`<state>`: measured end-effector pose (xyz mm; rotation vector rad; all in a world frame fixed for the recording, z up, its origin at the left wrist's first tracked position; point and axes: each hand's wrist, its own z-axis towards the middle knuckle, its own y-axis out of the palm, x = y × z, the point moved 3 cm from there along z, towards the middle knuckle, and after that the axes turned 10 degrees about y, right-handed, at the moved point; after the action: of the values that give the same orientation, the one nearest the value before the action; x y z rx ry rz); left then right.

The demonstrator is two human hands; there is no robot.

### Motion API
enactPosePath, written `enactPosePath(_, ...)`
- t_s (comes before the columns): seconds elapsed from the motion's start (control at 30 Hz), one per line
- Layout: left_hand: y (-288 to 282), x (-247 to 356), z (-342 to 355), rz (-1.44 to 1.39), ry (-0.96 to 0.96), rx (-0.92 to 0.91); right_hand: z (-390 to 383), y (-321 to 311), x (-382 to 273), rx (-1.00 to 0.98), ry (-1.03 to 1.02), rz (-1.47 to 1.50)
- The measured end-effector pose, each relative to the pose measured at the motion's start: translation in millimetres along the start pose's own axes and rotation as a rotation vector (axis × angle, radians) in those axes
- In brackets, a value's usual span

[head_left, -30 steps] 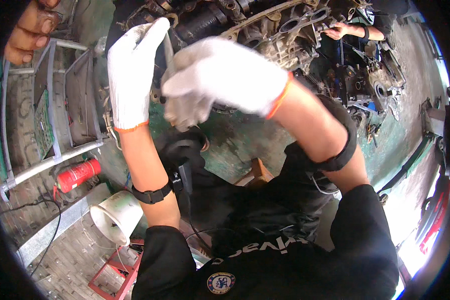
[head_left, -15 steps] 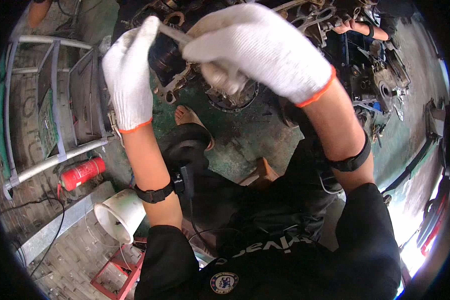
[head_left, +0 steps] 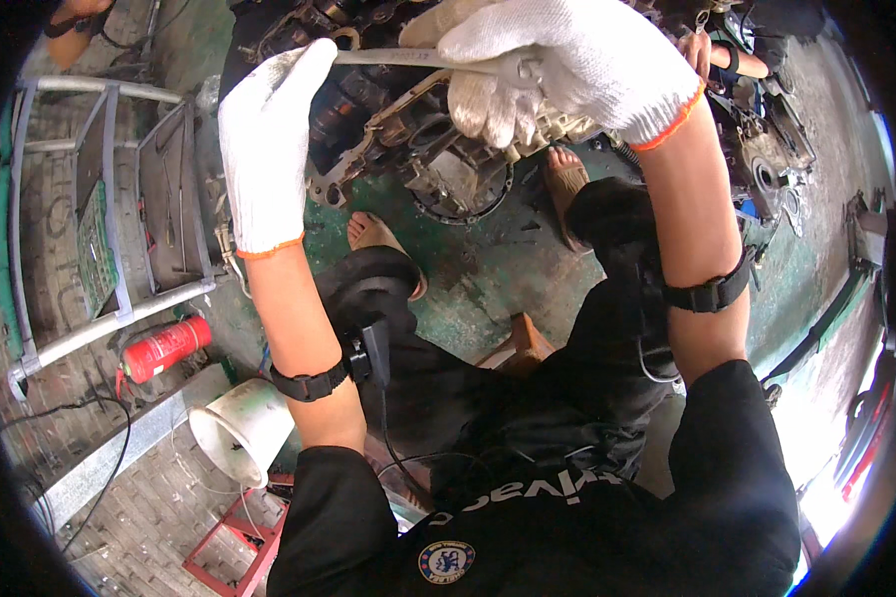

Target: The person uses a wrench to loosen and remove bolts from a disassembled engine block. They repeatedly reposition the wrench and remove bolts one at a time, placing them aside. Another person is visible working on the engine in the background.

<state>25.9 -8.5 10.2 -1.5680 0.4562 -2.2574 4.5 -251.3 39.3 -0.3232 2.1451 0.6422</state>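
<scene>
A silvery wrench [head_left: 398,58] lies level across the top of the head view, between my two hands. My left hand [head_left: 269,149], in a white knit glove with an orange cuff, is closed on its left end, thumb and fingers together. In a matching glove, my right hand [head_left: 587,65] is closed round the other end, where a broad head shows at the palm; its lower fingers hang loosely curled. Just beyond and below both hands is a greasy, partly dismantled engine [head_left: 368,129], with a round metal housing [head_left: 458,189] at its near side. The gloves hide part of it.
My sandalled feet stand on the green floor by the engine. Left are a metal ladder-like frame [head_left: 110,323], a red fire extinguisher [head_left: 167,348], a white bucket [head_left: 209,428] and a red metal frame [head_left: 219,552]. Metal parts [head_left: 767,179] and another person's arm [head_left: 747,65] are at right.
My right hand has moved up and to the right, and the wrench has swung from slanting to nearly level. My left hand has shifted slightly right. More of the engine and my right foot now show.
</scene>
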Motion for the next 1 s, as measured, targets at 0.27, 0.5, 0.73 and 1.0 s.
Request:
enactPosePath(0.27, 1, -1, 1, 0.019, 0.026, -0.021, 27, 28, 29, -0.177, -0.197, -0.066)
enactPosePath(0.5, -1, 0, -3, -0.006, 0.021, -0.042, 48, 98, 57, -0.055, -0.181, 0.054)
enactPosePath(0.73, -19, -4, -5, -0.255, -0.021, 0.160, 24, 66, 37, -0.214, -0.277, -0.126)
enactPosePath(1.0, -4, 2, -7, 0.066, 0.059, 0.043, -11, 30, -11, 0.430, -0.018, -0.264)
